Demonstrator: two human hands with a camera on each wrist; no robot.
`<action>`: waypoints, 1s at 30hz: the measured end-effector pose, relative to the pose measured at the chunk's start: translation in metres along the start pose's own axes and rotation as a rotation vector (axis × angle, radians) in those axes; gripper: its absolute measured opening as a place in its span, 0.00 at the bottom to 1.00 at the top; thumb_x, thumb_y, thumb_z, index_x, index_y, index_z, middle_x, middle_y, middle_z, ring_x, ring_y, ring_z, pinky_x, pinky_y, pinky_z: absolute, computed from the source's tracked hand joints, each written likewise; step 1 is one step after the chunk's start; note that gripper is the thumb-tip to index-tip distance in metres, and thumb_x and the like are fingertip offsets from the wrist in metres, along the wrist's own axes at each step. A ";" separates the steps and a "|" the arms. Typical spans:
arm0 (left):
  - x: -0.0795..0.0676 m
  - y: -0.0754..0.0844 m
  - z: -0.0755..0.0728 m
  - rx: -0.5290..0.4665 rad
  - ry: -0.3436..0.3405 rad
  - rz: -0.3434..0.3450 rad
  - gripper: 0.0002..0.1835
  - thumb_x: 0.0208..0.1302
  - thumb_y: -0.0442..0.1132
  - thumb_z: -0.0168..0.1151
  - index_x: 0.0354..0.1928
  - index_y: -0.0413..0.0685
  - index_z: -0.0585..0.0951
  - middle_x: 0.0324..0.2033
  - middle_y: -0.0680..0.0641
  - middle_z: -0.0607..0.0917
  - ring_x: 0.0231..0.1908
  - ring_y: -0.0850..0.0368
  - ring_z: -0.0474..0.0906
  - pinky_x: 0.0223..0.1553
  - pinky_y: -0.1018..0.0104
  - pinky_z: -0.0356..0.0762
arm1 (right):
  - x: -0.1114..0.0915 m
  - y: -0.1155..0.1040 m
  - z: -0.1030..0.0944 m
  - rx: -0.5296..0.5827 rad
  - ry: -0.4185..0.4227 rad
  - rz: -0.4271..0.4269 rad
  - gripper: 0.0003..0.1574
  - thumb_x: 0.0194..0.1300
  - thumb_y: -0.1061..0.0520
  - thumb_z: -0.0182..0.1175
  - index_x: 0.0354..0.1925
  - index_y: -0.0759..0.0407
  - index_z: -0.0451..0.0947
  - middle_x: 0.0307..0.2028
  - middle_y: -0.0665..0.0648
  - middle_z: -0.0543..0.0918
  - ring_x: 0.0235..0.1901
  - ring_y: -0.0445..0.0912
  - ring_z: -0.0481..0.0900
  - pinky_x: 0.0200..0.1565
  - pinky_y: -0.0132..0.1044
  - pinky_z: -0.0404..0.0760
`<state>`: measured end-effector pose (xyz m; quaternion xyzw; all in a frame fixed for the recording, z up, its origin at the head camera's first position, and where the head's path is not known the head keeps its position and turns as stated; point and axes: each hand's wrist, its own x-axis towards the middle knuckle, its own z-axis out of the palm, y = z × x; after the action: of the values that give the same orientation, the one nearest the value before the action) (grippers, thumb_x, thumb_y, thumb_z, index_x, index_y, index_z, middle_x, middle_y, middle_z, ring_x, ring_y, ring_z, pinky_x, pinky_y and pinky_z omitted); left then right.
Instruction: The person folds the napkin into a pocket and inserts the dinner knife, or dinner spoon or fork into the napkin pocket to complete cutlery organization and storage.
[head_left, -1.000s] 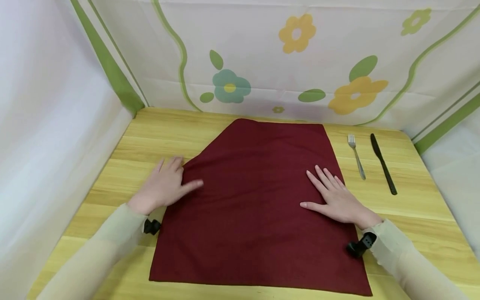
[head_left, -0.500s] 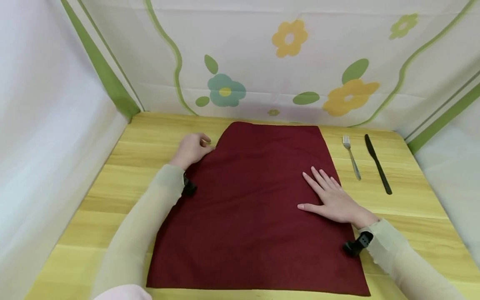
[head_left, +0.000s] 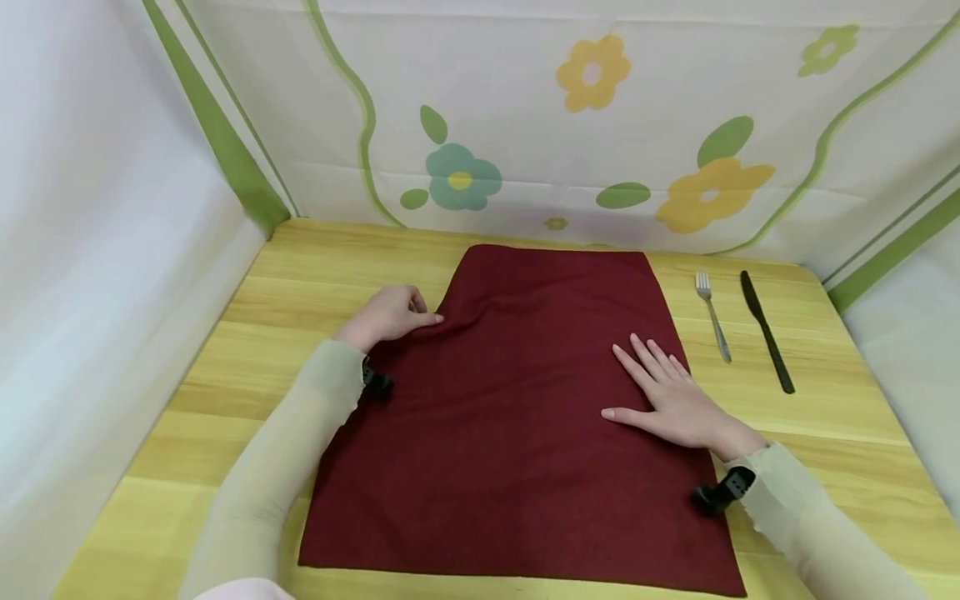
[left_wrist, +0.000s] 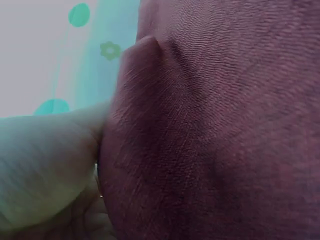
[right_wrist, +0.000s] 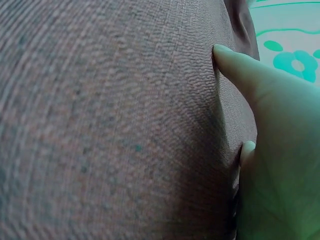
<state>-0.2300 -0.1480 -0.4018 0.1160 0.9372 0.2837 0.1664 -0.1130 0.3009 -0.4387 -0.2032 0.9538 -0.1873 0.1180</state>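
A dark red cloth [head_left: 517, 450], like a large napkin, lies spread on the wooden table. At its far left edge, my left hand [head_left: 386, 315] pinches the fabric, thumb on top and fingers curled at the border. Creases run across the cloth from that grip, and the edge there bends inward. In the left wrist view a raised fold of the cloth [left_wrist: 150, 125] stands against the hand. My right hand [head_left: 675, 407] lies flat on the cloth's right side with its fingers spread. The right wrist view shows its thumb [right_wrist: 240, 70] pressed on the fabric.
To the right of the cloth, a small metal fork [head_left: 712, 317] and a black knife [head_left: 767, 332] lie side by side on the wooden table [head_left: 840, 417]. A white flower-printed curtain [head_left: 525, 125] hangs behind the table, with white sheets on both sides.
My left hand has moved up and right along the cloth's left edge, then slightly back, taking hold of it. That edge has shifted inward and creased. The right hand stays in place.
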 end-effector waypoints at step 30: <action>0.016 -0.023 -0.005 -0.264 0.158 -0.051 0.18 0.73 0.41 0.58 0.59 0.42 0.82 0.50 0.41 0.83 0.48 0.46 0.79 0.49 0.53 0.78 | -0.001 -0.006 -0.007 -0.009 -0.033 0.008 0.61 0.68 0.28 0.60 0.83 0.52 0.44 0.80 0.63 0.39 0.77 0.63 0.34 0.72 0.64 0.39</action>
<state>-0.2494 -0.1639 -0.4155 0.0467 0.9046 0.4083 0.1132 -0.1124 0.2981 -0.4300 -0.2031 0.9533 -0.1792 0.1336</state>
